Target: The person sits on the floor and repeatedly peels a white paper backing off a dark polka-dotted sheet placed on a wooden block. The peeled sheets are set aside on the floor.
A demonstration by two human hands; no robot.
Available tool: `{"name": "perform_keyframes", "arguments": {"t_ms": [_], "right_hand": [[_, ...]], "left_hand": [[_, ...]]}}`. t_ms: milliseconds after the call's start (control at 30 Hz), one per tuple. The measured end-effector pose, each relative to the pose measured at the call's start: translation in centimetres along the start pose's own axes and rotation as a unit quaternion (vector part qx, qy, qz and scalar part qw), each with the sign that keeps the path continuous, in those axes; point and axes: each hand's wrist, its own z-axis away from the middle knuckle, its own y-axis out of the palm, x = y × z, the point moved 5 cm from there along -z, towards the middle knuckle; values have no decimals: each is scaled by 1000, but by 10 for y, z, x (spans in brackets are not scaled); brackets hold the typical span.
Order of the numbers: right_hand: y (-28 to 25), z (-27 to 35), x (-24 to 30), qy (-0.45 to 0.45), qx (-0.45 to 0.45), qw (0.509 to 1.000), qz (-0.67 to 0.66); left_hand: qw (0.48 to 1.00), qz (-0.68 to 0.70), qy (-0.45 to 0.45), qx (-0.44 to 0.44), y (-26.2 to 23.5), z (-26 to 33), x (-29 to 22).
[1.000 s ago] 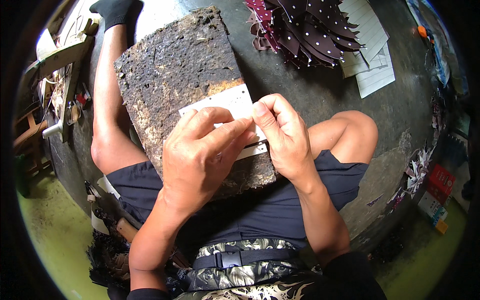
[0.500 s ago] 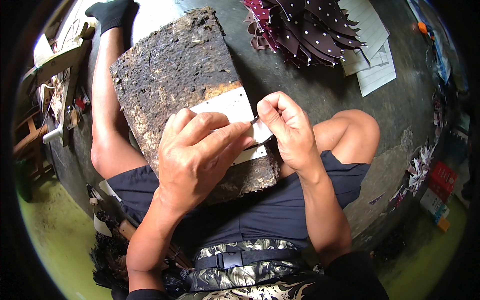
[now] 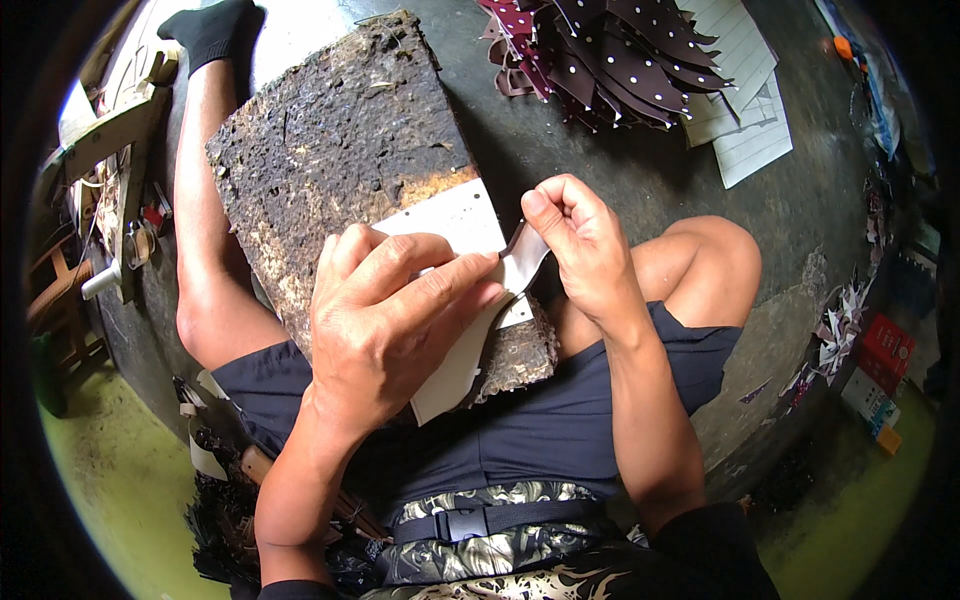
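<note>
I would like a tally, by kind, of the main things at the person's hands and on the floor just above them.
Pale sheet under the left hand, its edge pinched by the right hand: 1
Rough dark board: 1
Heap of maroon dotted pieces: 1
White lined papers: 2, as far as I can tell
Total: 5

**Dark shorts, patterned waist, one black sock**

The person wears dark navy shorts [image 3: 560, 440] and a black-and-cream patterned waistband closed by a black plastic buckle [image 3: 470, 522]. Black sleeve cuffs [image 3: 700, 530] end at the elbows; forearms are bare. A black sock [image 3: 210, 30] covers one foot.
</note>
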Motion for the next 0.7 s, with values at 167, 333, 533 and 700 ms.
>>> {"name": "perform_keyframes", "arguments": {"t_ms": [167, 333, 533, 700], "right_hand": [[-2, -6, -3, -5, -7, 999, 31], [-3, -10, -7, -8, -27, 997, 73], [-3, -14, -11, 8, -50, 993, 104], [-5, -18, -15, 4, -74, 987, 139]], "left_hand": [[1000, 1, -1, 6, -2, -2, 0], [1000, 3, 4, 7, -3, -3, 0], [1000, 10, 3, 5, 0, -3, 1], [1000, 8, 1, 3, 1, -2, 1]]}}
